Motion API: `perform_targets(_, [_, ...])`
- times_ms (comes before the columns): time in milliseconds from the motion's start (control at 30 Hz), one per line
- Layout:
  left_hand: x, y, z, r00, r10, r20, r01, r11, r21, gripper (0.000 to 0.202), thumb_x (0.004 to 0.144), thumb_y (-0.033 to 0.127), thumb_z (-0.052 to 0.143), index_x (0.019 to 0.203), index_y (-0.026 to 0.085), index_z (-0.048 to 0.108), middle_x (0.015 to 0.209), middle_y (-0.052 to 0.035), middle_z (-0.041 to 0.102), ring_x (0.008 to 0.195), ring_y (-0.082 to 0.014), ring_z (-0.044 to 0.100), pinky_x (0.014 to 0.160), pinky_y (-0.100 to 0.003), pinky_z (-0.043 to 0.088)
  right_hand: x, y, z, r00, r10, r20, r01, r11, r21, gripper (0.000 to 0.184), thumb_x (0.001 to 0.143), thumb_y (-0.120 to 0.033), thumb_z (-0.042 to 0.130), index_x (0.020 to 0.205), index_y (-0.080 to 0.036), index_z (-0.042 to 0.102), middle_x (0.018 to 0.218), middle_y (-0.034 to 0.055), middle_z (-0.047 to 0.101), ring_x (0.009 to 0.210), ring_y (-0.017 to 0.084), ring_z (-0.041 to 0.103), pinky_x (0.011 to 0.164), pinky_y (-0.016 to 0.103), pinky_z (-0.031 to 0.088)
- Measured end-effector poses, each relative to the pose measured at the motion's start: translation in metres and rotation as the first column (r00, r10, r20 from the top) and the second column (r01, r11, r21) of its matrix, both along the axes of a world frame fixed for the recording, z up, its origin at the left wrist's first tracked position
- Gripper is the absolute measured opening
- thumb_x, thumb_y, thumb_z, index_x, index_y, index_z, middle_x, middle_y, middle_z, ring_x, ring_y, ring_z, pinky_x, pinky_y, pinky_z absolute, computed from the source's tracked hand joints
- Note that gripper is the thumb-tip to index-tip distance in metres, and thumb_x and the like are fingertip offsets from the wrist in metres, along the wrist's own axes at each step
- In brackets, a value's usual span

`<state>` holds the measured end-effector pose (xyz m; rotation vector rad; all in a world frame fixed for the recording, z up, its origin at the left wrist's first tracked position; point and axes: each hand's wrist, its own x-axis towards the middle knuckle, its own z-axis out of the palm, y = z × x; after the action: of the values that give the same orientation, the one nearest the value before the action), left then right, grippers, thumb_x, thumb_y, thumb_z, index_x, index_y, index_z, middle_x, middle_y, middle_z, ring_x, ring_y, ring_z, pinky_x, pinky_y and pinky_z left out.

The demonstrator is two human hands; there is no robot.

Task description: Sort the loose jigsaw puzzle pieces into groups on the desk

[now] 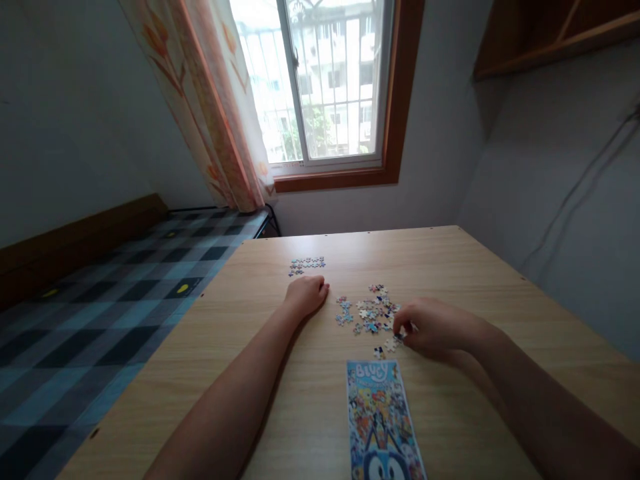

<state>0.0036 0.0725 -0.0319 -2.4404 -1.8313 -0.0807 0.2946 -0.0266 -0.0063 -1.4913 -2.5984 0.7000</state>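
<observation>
My left hand (306,295) rests on the table with its fingers curled in, and what they hold, if anything, is hidden. Just beyond it lies a partly joined strip of jigsaw pieces (314,263). My right hand (433,323) is at the right edge of a loose heap of jigsaw pieces (373,312), thumb and fingers pinched on a dark blue puzzle piece (399,338) close to the tabletop. Another small group of pieces (344,313) lies between my hands. Nearer to me is a colourful Bluey picture sheet or box (383,420), its lower end cut off by the frame.
The pale wooden table (280,427) reaches toward a wall with a barred window (335,87). A bed with a checked cover (150,280) adjoins it on the left. A floral curtain (215,107) hangs by the window, and a wooden shelf (555,53) is at upper right.
</observation>
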Motion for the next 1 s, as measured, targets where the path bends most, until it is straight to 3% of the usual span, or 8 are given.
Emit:
perform_targets(333, [0.009,-0.005,-0.003,0.998,0.063,-0.019,-0.064,0.997,-0.034,0.041,0.095,0.040,0.033,0.099,0.020,0.067,0.100,-0.0128,0.072,0.090,-0.0253,0.066,0.075,-0.035,0.048,-0.004,0.002,0.005,1.000,0.001,-0.016,-0.001,1.000,0.011,0.025,0.074,-0.018,0.056,0.087,-0.025,0.077,0.081,0.0007,0.071,0.069,0.012,0.058,0.063,0.021,0.036])
perform_targets(467, [0.007,-0.003,-0.002,0.998,0.059,-0.022,-0.059,0.998,-0.021,0.040,0.095,0.041,0.033,0.097,0.020,0.068,0.100,-0.0128,0.072,0.091,-0.0251,0.066,0.076,-0.035,0.048,-0.001,0.007,0.004,0.998,0.028,-0.061,-0.022,0.996,0.086,0.021,0.077,-0.019,0.055,0.082,-0.023,0.076,0.080,0.0014,0.071,0.069,0.011,0.058,0.066,0.021,0.037])
perform_targets(1000, [0.007,-0.002,0.002,0.998,0.058,-0.028,-0.058,0.998,-0.023,0.042,0.093,0.043,0.034,0.095,0.020,0.069,0.100,-0.0123,0.072,0.089,-0.0248,0.065,0.075,-0.034,0.046,-0.001,0.007,0.006,0.997,0.059,-0.046,-0.050,0.984,0.172,0.015,0.075,-0.015,0.055,0.077,-0.019,0.070,0.076,0.0023,0.067,0.068,0.011,0.055,0.064,0.021,0.033])
